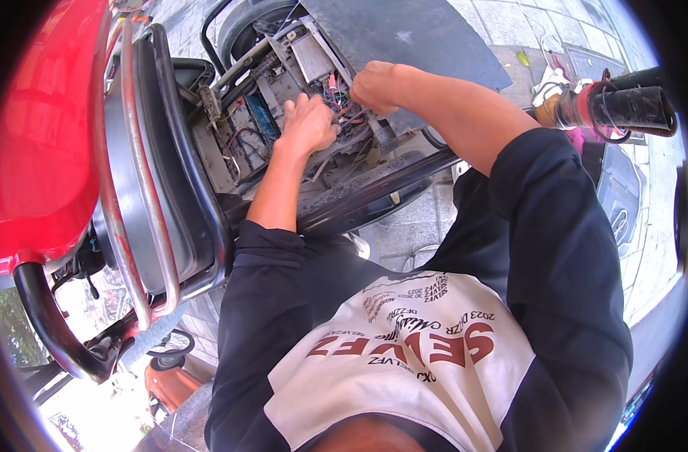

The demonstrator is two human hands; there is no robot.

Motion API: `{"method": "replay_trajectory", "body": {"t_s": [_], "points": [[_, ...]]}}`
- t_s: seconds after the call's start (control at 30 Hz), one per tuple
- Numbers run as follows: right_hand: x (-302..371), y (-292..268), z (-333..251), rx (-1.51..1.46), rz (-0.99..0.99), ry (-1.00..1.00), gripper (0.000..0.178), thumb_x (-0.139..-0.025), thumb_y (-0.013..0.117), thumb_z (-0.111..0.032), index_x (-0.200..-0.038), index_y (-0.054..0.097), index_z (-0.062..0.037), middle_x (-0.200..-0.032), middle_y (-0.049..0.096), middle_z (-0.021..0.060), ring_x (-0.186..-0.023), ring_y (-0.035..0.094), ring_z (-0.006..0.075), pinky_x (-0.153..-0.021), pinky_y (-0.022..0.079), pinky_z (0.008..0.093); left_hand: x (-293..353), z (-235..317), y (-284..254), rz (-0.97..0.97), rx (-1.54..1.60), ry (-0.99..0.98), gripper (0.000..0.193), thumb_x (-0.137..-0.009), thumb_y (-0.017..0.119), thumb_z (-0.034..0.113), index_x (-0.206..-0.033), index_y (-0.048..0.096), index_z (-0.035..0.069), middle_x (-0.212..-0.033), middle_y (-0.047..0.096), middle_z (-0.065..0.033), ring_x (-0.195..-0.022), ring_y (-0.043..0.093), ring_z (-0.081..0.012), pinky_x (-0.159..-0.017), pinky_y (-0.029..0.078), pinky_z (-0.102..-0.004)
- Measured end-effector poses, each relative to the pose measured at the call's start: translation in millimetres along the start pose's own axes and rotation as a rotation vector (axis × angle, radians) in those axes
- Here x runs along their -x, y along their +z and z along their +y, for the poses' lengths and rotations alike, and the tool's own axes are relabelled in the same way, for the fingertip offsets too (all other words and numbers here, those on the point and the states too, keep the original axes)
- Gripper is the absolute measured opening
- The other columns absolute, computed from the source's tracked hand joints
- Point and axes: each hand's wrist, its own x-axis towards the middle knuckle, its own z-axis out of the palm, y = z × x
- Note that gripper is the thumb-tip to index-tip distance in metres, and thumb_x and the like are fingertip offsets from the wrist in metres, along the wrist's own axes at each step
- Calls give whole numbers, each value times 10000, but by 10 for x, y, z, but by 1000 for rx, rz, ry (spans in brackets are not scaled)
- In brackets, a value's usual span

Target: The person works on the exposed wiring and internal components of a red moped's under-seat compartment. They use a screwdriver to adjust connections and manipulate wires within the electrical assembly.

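Note:
My left hand [310, 126] is over the open compartment of a vehicle, its fingers curled beside a tangle of thin coloured wires [345, 111]. My right hand [375, 87] is closed at the right side of the same wires, its fingertips turned down and hidden. What either hand grips, if anything, cannot be made out. Just beyond the wires lies a silver finned metal box [311, 60], with a small red connector [332, 81] near its lower end. A blue-sided block [262, 117] sits in the compartment left of my left hand.
A dark flat panel [411, 45] lies beyond my right hand. Left of the compartment stand a padded black seat [152, 151] with metal rails and a red body panel [39, 128]. A black frame tube [374, 188] crosses in front of me. A black handlebar-like grip [634, 108] projects at right.

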Motion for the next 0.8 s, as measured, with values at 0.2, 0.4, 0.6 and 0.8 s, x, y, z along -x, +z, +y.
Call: {"method": "replay_trajectory", "body": {"t_s": [0.2,0.4,0.6,0.8], "points": [[-28,-2,-77,75,-42,21,325,-748,813,-115,-1073,814,-122,-1070,829,78,-1056,796,272,-900,601,420,-20,-5,111,43,-61,21,244,-895,806,306,-1085,884,174,-1174,679,-147,-1185,572,-361,-1016,393,-515],[29,-64,-88,127,-73,-5,302,-829,747,-131,-1126,807,-129,-1119,825,90,-1091,790,275,-918,599,420,-60,11,158,70,-67,47,221,-882,808,276,-1052,883,156,-1132,702,-118,-1173,588,-332,-998,398,-502],[162,18,-166,-38,-60,33,271,-889,669,-215,-1086,789,-74,-1095,808,169,-1083,780,345,-934,603,456,-62,43,172,81,-128,73,193,-865,786,229,-994,868,111,-1118,712,-103,-1176,595,-320,-979,405,-484],[180,107,-419,-213,-93,27,339,-881,662,-267,-1078,783,-20,-1091,799,219,-1073,772,400,-930,610,495,7,43,179,96,-107,99,176,-835,746,150,-947,847,59,-1111,720,-105,-1174,599,-319,-961,412,-476]]}}
